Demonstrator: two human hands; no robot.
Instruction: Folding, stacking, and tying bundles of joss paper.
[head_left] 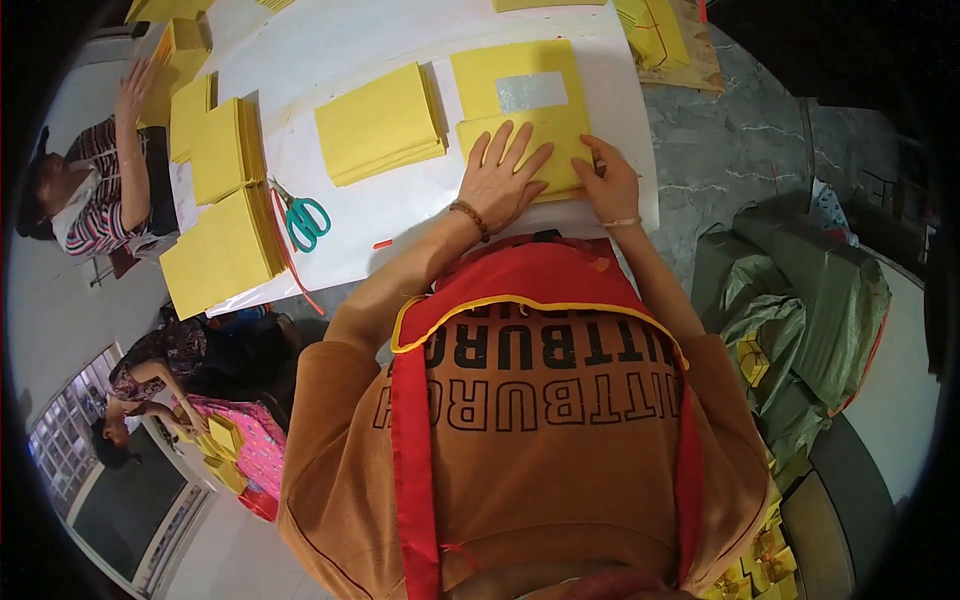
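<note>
Your single head-worn fisheye looks steeply down over your own chest, which fills the lower centre of the frame at close range. It faces forward across the white table (400, 200) in the upper half, your left hand (500, 175) and right hand (608, 182) at upper centre. Straight edges bow toward the dark rim; co-workers sit small at far left.

Both hands, left hand (503, 178) and right hand (610, 185), press flat on a folded yellow paper sheet (560, 135).
</note>
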